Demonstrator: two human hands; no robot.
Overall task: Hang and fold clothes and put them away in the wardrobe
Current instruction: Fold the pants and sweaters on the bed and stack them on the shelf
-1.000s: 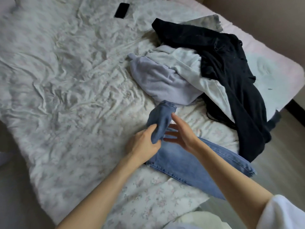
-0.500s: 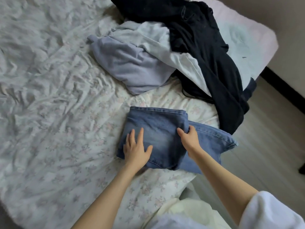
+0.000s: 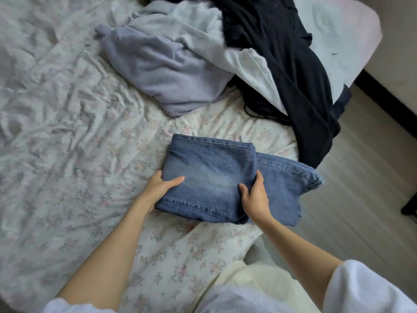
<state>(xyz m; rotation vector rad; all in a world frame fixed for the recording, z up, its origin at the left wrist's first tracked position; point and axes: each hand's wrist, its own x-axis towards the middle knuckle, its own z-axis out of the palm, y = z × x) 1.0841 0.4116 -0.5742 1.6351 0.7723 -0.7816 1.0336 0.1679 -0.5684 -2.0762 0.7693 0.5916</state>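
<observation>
On the bed [image 3: 67,154], both hands grip folded jeans [image 3: 209,172].

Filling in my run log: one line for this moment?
left hand: grips jeans | right hand: grips jeans | jeans: folded, on bed

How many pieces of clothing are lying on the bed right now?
4 that I can tell: folded jeans gripped at the near edge, then a lavender top, a white garment and a black one piled behind. More may be hidden underneath.
</observation>
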